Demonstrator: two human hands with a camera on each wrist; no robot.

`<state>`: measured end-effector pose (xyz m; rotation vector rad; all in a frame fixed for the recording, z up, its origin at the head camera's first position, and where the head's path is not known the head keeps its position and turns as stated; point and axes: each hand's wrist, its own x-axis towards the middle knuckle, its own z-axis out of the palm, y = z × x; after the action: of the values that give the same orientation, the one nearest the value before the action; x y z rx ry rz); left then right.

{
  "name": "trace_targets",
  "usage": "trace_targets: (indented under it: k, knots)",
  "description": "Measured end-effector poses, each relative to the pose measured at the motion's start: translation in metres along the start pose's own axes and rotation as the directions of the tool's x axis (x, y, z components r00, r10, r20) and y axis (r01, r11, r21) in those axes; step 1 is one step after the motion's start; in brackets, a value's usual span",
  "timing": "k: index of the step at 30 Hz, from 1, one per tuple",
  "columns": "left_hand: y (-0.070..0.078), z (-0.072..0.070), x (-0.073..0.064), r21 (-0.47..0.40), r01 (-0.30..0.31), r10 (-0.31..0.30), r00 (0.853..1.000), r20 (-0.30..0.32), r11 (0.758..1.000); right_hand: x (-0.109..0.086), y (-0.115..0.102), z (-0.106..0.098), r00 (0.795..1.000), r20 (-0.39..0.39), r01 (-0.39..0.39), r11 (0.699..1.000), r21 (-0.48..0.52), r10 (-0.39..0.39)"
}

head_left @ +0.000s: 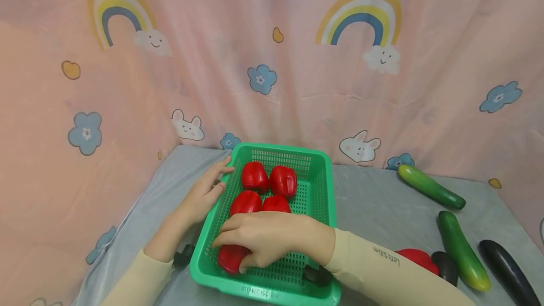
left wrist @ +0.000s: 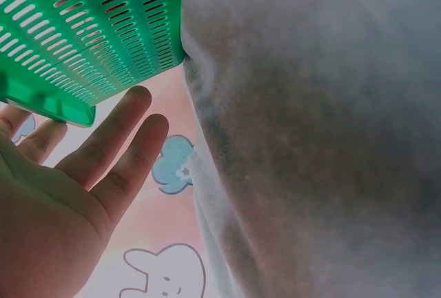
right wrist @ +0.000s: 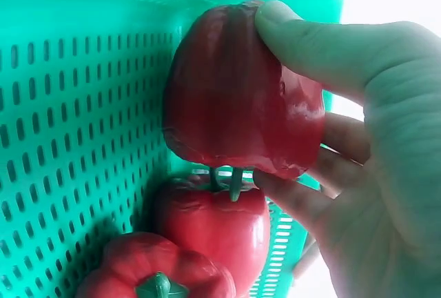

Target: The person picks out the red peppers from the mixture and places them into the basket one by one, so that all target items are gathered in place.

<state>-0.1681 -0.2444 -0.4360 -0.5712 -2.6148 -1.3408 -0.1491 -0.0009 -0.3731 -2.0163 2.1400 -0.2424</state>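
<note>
My right hand (head_left: 265, 237) grips a red bell pepper (right wrist: 241, 98) inside the near left corner of the green basket (head_left: 263, 292). In the right wrist view the thumb lies on one side of this pepper and the fingers on the other, its green stem showing. More red bell peppers (head_left: 255, 176) sit in the left part of the basket, beyond the hand. My left hand (head_left: 203, 197) is at the basket's left rim with its fingers extended; the left wrist view shows these fingers (left wrist: 117, 132) beside the slotted wall.
On the grey cloth (head_left: 365, 197) to the right lie green cucumbers (head_left: 431, 188), a dark eggplant (head_left: 510, 270) and another red pepper (head_left: 418, 259) partly behind the right sleeve. A dark rounded thing (head_left: 445, 268) lies beside that pepper. A pink patterned curtain (head_left: 297, 122) hangs behind.
</note>
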Motion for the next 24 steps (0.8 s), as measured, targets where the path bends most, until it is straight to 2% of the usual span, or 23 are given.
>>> trace_targets:
  k: [10, 24]
  knots:
    - [-0.0008, 0.0007, 0.0002, -0.015, -0.013, 0.013, 1.000, -0.002, 1.000, 0.0002, 0.0014, 0.0018, 1.000, 0.001, -0.026, 0.999, -0.018, 0.026]
    - [-0.0017, 0.0005, 0.0012, 0.000, -0.022, 0.022, 1.000, -0.007, 1.000, -0.0017, 0.0036, -0.0006, 0.999, -0.047, -0.025, 0.999, -0.033, 0.024]
